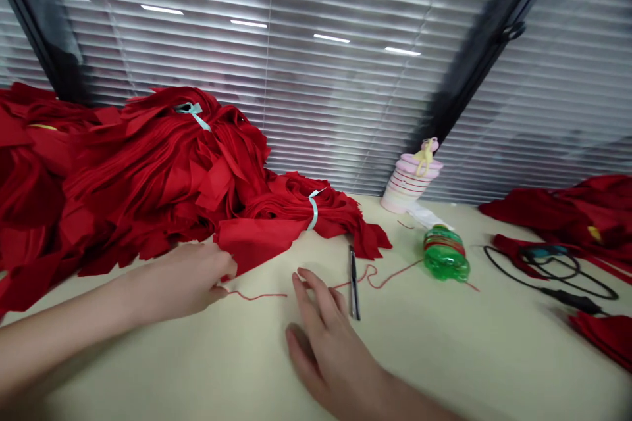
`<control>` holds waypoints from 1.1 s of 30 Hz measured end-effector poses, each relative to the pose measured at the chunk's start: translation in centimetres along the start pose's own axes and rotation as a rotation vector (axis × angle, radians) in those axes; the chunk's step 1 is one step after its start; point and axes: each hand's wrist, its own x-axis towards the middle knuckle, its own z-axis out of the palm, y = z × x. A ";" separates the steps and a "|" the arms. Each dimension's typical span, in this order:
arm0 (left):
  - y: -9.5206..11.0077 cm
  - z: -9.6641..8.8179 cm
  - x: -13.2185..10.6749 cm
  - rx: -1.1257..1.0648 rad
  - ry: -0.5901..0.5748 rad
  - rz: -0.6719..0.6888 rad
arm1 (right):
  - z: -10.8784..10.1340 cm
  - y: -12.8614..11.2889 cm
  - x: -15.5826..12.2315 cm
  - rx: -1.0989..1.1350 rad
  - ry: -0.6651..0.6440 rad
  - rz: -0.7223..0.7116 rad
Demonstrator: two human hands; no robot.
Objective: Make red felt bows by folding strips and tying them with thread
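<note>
My left hand is pinched closed at the near edge of a red cloth piece. From its fingertips a length of red string runs right across the table. My right hand is open, its thumb apart from its fingers, low over the tabletop. Another stretch of red string passes from near the right fingers to a green plastic holder wound with string. A black and silver cutter knife lies across that string, just right of my right hand.
Red cloth bundles tied with light blue ribbon are heaped at the left. A pink and white container stands by the blinds. Toward the right lie a black cable and more red cloth on the pale table.
</note>
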 end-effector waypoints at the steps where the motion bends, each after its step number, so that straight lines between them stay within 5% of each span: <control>1: -0.4 -0.2 0.0 -0.025 0.010 -0.011 | -0.1 0.0 0.0 0.010 -0.006 -0.003; 4: -1.4 -0.7 0.4 -0.073 0.075 -0.048 | -0.3 -0.1 0.0 0.050 -0.034 0.002; 9: -2.2 0.6 3.2 -0.003 0.355 0.036 | -0.5 -0.3 0.0 0.101 -0.050 0.027; 14: -2.9 2.6 4.8 0.195 0.390 -0.022 | -0.5 -0.4 0.1 0.129 -0.033 0.047; 18: -3.1 2.4 4.6 0.192 0.385 -0.058 | -0.4 -0.5 0.0 0.142 -0.011 0.049; 25: -4.0 -0.1 3.6 0.102 0.424 -0.165 | -0.6 -0.5 0.0 0.153 -0.024 0.036; 33: -4.8 -5.8 0.3 0.012 0.593 -0.316 | -0.3 -0.1 -0.1 0.163 -0.010 0.056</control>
